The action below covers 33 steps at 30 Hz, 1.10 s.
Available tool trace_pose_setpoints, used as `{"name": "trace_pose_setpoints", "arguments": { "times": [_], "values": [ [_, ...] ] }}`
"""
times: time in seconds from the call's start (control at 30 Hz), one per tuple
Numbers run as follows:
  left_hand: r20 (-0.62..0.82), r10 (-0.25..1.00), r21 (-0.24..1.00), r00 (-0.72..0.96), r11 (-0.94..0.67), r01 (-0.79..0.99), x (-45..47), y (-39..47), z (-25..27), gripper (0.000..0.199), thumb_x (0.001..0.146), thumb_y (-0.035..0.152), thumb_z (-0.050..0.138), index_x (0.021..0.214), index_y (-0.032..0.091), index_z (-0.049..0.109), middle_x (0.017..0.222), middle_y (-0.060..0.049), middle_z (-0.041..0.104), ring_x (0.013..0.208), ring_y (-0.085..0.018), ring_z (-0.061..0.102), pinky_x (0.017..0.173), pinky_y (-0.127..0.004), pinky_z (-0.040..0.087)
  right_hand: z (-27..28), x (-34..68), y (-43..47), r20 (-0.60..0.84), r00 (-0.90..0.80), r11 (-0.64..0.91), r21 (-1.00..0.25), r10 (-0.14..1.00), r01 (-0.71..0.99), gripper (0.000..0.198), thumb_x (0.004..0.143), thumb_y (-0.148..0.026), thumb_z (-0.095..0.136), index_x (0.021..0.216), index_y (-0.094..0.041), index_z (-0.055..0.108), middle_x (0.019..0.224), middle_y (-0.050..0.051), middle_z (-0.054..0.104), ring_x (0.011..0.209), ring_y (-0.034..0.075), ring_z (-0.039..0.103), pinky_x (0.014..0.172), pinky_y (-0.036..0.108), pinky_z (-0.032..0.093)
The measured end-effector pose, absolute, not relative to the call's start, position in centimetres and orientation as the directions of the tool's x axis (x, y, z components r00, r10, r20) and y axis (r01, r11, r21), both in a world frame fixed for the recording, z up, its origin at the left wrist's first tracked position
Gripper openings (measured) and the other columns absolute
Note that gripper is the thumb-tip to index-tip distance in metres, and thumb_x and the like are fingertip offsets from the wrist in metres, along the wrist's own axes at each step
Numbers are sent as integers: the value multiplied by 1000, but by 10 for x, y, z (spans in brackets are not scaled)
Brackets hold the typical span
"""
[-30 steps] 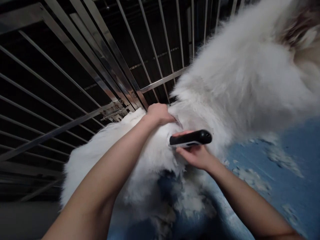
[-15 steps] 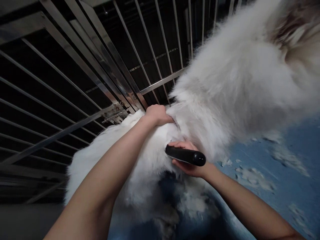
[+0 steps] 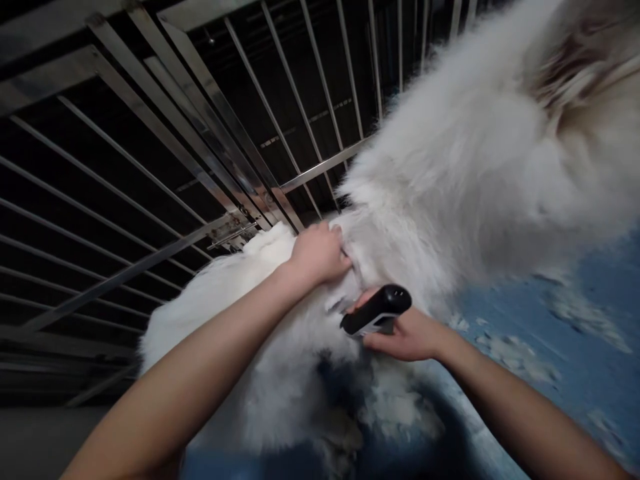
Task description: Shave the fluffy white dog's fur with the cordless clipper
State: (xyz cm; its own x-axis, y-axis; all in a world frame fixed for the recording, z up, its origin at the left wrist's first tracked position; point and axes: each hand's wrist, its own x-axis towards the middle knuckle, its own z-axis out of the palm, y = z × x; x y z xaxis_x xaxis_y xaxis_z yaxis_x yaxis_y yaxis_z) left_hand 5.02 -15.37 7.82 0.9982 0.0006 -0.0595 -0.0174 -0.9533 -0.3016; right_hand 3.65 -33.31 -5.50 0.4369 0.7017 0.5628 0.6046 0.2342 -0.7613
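A large dog (image 3: 465, 167) with thick white fur stands across the view, its head end at the upper right and its rump at the left. My left hand (image 3: 320, 253) is closed on the fur of its back, with the fingers curled down into the coat. Just below and to the right, my right hand (image 3: 407, 337) grips black electric clippers (image 3: 377, 308). Their front end lies against the dog's side, where the coat looks cut shorter. The blade is hidden by fur.
A metal cage with bars (image 3: 150, 260) and a sliding latch (image 3: 233, 235) stands close behind the dog. Clumps of cut white fur (image 3: 520, 357) lie scattered on the blue surface (image 3: 590, 400) below.
The clippers have tilted, their rear end rising, and my right hand has shifted slightly right. My left hand has moved a little down and right, its fingers more curled.
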Motion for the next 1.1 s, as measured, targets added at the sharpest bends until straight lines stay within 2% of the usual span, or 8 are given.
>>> {"name": "trace_pose_setpoints", "arguments": {
  "times": [0.1, 0.2, 0.27, 0.4, 0.57, 0.77, 0.93, 1.1],
  "values": [
    [-176, -98, -262, 980, -955, -143, 39, -153, 77, 99, 71, 53, 67, 150, 5, 31, 157, -25, 34, 145, -35, 34, 115, -37, 34, -52, 37, -337, 648, 632, 220, -751, 425, 622, 33, 82, -26, 68, 113, -31, 57, 104, 3, 70, 96, 25, 72, 86, 43, 61],
    [-172, -76, -217, 982, -970, -113, 47, -144, 77, 92, 72, 56, 65, 146, 8, 38, 148, -22, 48, 135, -34, 48, 109, -36, 40, -57, 31, -318, 660, 730, 166, -751, 176, 639, 39, 82, -28, 70, 117, -32, 55, 113, 5, 68, 107, 28, 69, 99, 51, 55],
    [-111, -44, -233, 993, -970, -69, 55, -142, 77, 74, 74, 56, 60, 134, 13, 51, 128, -18, 63, 116, -33, 62, 96, -38, 49, -61, 25, -302, 655, 722, 172, -755, 221, 632, 41, 82, -30, 70, 119, -31, 54, 115, 7, 69, 109, 29, 69, 98, 52, 56],
    [-61, -20, -290, 998, -956, -37, 64, -144, 76, 60, 75, 59, 53, 118, 18, 61, 110, -14, 69, 102, -34, 67, 82, -39, 53, -62, 22, -291, 733, 567, 241, -668, 376, 704, 42, 81, -28, 71, 118, -32, 52, 118, 7, 71, 106, 30, 71, 101, 58, 53],
    [-15, 17, -303, 1000, -953, 12, 70, -147, 73, 52, 74, 57, 54, 109, 19, 63, 107, -12, 71, 98, -32, 68, 78, -37, 54, -62, 28, -295, 691, 688, 248, -722, 222, 646, 44, 84, -27, 67, 124, -33, 50, 122, 6, 67, 116, 29, 67, 101, 51, 54],
    [-10, 26, -285, 1000, -958, 22, 75, -148, 71, 53, 76, 62, 50, 107, 21, 65, 105, -11, 72, 98, -33, 68, 78, -38, 54, -63, 24, -295, 660, 524, 259, -722, 538, 642, 37, 82, -28, 69, 116, -30, 55, 116, 6, 72, 108, 29, 71, 110, 57, 45],
    [18, 42, -296, 999, -954, 46, 78, -149, 69, 54, 74, 58, 54, 108, 18, 66, 105, -13, 72, 97, -33, 68, 76, -38, 54, -69, 23, -288, 655, 750, 240, -745, 92, 622, 44, 86, -28, 66, 123, -38, 45, 121, 4, 67, 116, 28, 66, 105, 54, 51],
    [-22, 51, -295, 998, -955, 42, 82, -148, 72, 58, 74, 64, 53, 106, 19, 69, 103, -13, 73, 96, -34, 68, 76, -38, 54, -68, 14, -280, 631, 728, 241, -776, 269, 583, 41, 84, -30, 68, 120, -32, 49, 123, 9, 67, 115, 29, 67, 99, 52, 57]
  ]
}}
